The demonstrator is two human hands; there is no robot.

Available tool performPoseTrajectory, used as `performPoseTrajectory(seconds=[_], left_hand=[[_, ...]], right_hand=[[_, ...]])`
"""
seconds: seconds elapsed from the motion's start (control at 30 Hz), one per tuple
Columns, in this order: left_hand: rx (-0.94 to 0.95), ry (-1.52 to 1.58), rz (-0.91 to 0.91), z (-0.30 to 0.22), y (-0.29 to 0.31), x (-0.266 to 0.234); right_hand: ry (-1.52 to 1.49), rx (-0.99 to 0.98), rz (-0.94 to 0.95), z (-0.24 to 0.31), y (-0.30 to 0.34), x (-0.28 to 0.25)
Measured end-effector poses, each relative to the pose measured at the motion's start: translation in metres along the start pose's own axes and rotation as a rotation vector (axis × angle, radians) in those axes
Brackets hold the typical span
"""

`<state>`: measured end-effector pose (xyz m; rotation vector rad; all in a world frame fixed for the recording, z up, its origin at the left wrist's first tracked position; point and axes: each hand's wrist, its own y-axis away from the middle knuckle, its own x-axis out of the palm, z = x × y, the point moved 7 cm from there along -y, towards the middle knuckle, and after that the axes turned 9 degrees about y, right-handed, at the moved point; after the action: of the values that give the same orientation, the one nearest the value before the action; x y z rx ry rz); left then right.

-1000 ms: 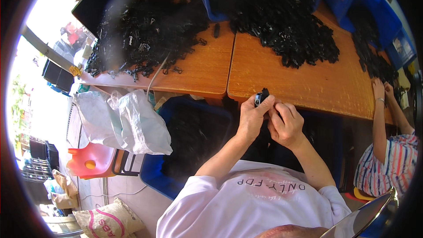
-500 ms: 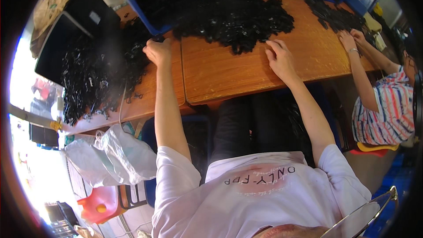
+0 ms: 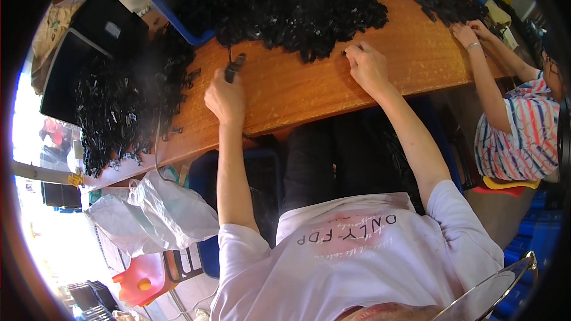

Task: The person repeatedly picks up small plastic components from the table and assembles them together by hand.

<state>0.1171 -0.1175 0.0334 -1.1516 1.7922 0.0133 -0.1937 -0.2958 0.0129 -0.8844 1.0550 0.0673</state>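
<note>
My left hand [image 3: 225,98] is closed round a small black clip-like part [image 3: 234,68], which sticks up past the thumb over the wooden table [image 3: 273,86]. A thin dark piece stands up beside it, and I cannot tell whether it is joined. Farther right, my right hand [image 3: 367,66] is in a pinch at the near edge of a big heap of black parts [image 3: 297,15]. A tiny dark bit [image 3: 344,53] shows at its fingertips, too small to name. Left of my left hand spreads a second heap of black parts [image 3: 119,98].
A blue bin [image 3: 196,38] lies tipped at the back, its rim near the heap. Black bins [image 3: 74,62] stand at the left. On the right, a co-worker's hands [image 3: 467,32] are at another black pile [image 3: 440,3]. White plastic bags [image 3: 157,214] hang below the table's left edge.
My left hand has come nearer and slightly right, away from the blue bin's corner, with the black part now showing. My right hand has shifted slightly left, its fingers drawn together.
</note>
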Motion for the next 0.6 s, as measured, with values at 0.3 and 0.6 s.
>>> performPoseTrajectory(seconds=[0.3,0.6], left_hand=[[0.132,0.739,0.391,-0.053,0.108,-0.032],[-0.315,1.447,0.614,-0.054,0.151,-0.022]], right_hand=[[-0.686,0.014,0.153,0.062,0.037,-0.059],[-0.647,-0.483,-0.040,0.142,0.070,-0.112]])
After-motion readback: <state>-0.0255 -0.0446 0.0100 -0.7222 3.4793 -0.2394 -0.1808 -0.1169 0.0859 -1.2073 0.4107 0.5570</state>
